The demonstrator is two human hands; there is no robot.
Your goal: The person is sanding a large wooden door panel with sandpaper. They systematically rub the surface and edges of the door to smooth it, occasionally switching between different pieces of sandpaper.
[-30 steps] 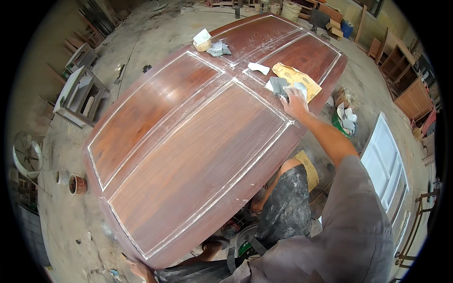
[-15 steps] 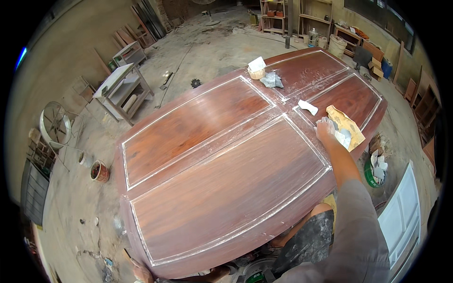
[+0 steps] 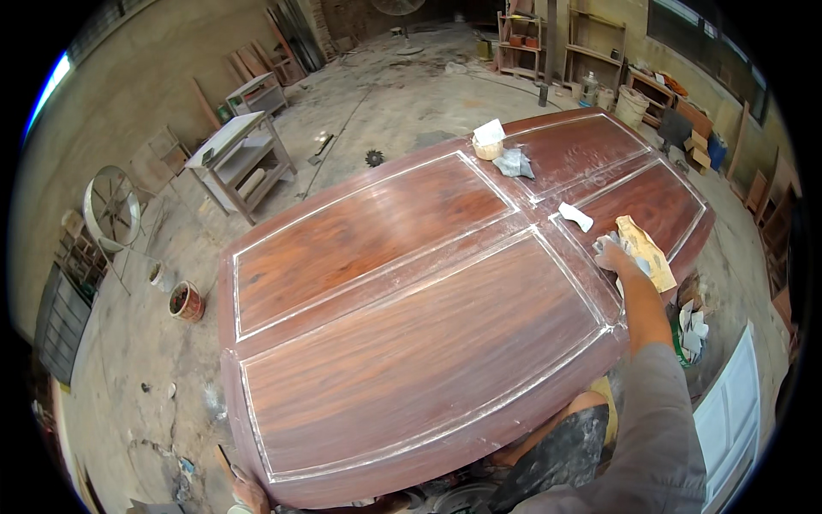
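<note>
Paper (image 3: 658,264) lies by the right hand (image 3: 610,255) at frame right, grip half-curled, contents unclear. Left hand (image 3: 250,493), lower left, sits beside a tan strip (image 3: 223,461), grip unreadable.

The near wood panel (image 3: 428,343) offers unobstructed passage across its full face; the far-left wood panel (image 3: 368,244) likewise. Access is restricted at the right: the yellow sheet (image 3: 658,261) lies just beside the right hand's fingers (image 3: 609,249), with a white piece (image 3: 575,216) near. Farther off, a tub (image 3: 488,152) and grey crumpled sheet (image 3: 514,163) obstruct the cross rail.
</note>
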